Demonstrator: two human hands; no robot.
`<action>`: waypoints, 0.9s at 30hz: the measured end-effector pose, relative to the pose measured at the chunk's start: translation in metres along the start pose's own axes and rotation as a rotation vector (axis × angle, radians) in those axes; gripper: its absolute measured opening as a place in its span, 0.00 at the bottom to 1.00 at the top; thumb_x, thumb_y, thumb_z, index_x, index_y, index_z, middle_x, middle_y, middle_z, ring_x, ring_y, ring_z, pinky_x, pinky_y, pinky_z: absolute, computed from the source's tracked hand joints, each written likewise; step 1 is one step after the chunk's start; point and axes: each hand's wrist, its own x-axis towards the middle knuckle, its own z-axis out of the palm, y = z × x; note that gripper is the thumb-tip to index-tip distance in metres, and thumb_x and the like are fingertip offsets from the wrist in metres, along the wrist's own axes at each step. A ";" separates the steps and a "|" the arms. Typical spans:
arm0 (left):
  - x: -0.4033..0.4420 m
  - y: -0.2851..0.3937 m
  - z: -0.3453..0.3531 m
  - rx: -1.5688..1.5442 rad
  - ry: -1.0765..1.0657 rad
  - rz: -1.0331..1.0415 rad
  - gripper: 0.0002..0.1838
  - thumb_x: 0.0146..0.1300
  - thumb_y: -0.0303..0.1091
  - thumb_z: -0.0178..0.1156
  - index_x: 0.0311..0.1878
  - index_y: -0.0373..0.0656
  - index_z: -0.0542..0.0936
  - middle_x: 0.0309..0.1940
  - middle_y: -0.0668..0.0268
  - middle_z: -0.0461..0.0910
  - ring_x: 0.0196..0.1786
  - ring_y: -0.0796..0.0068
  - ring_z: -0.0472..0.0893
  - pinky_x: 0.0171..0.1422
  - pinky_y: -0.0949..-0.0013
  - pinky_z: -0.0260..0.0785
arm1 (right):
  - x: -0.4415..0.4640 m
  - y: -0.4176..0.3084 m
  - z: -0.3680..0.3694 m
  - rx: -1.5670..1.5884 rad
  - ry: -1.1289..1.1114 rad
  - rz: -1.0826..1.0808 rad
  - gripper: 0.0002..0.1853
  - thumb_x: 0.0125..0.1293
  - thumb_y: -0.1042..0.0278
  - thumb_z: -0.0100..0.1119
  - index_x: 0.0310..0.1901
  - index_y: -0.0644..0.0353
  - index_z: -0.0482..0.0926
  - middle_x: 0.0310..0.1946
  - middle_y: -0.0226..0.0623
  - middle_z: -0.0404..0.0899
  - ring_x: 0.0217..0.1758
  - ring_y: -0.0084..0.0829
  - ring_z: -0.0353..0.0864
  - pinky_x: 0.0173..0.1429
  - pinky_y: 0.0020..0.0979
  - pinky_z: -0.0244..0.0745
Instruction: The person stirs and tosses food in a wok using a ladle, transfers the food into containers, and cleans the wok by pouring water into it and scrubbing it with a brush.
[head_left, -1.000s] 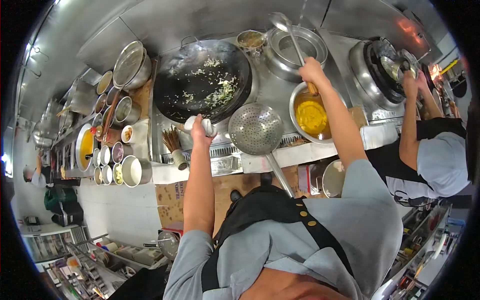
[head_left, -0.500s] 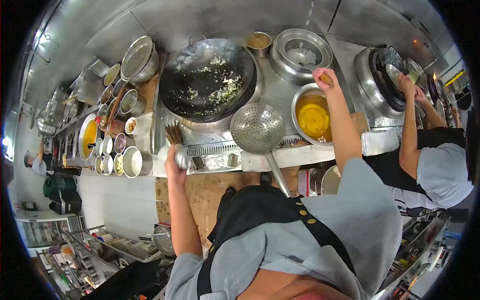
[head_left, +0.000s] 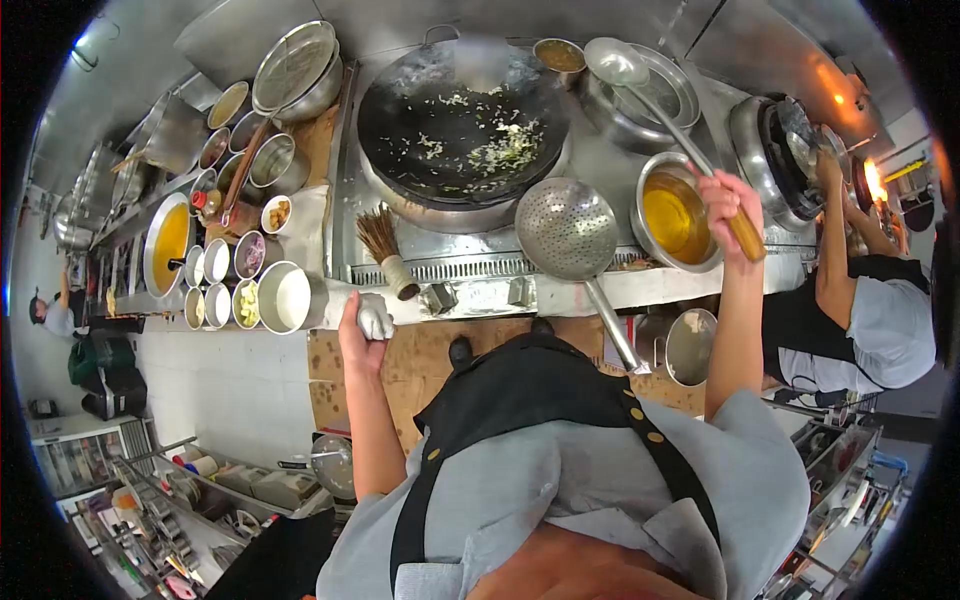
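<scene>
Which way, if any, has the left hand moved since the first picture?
Yes: the left hand has moved away from the round black metal wok, toward the person and leftward past the brown bristle brush.

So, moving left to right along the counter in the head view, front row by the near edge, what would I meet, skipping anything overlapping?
Bowl of orange liquid → deep metal pot → bristle brush → perforated strainer → pot of yellow liquid → co-worker

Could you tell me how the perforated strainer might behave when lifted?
The strainer looks like solid metal, so it should stay stiff. Its long handle juts past the counter edge, so pressing there might tip it.
</scene>
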 end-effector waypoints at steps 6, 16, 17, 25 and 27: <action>0.017 0.047 -0.037 0.018 -0.003 -0.031 0.13 0.61 0.45 0.56 0.40 0.46 0.73 0.30 0.67 0.77 0.29 0.71 0.76 0.29 0.67 0.68 | -0.034 0.106 0.027 -0.195 0.222 -0.006 0.21 0.66 0.73 0.40 0.58 0.73 0.57 0.28 0.35 0.64 0.18 0.16 0.62 0.15 0.17 0.61; 0.020 0.067 -0.093 -0.023 0.098 -0.012 0.13 0.61 0.43 0.57 0.42 0.45 0.73 0.32 0.68 0.77 0.33 0.75 0.77 0.31 0.69 0.68 | -0.034 0.219 0.090 -0.790 0.521 0.066 0.25 0.55 0.79 0.51 0.57 0.65 0.66 0.20 0.29 0.67 0.14 0.18 0.62 0.15 0.20 0.56; 0.022 0.064 -0.094 -0.021 0.084 -0.015 0.13 0.61 0.43 0.56 0.42 0.46 0.73 0.31 0.68 0.77 0.31 0.74 0.77 0.30 0.69 0.69 | -0.027 0.225 0.086 -0.806 0.496 0.096 0.25 0.55 0.80 0.51 0.58 0.65 0.66 0.20 0.29 0.67 0.14 0.18 0.62 0.15 0.20 0.57; 0.000 0.024 -0.062 -0.017 0.008 -0.069 0.15 0.61 0.44 0.55 0.45 0.45 0.73 0.36 0.65 0.78 0.35 0.71 0.78 0.33 0.68 0.72 | 0.081 0.210 -0.017 -2.166 0.279 -0.513 0.31 0.48 0.75 0.53 0.59 0.66 0.65 0.26 0.57 0.76 0.22 0.42 0.78 0.29 0.38 0.74; -0.008 0.018 -0.056 -0.057 0.049 -0.002 0.15 0.61 0.44 0.55 0.45 0.46 0.73 0.36 0.66 0.78 0.35 0.72 0.78 0.32 0.67 0.72 | 0.102 0.150 -0.002 -2.395 0.463 -0.446 0.32 0.48 0.74 0.52 0.60 0.61 0.65 0.30 0.64 0.75 0.29 0.49 0.79 0.37 0.42 0.76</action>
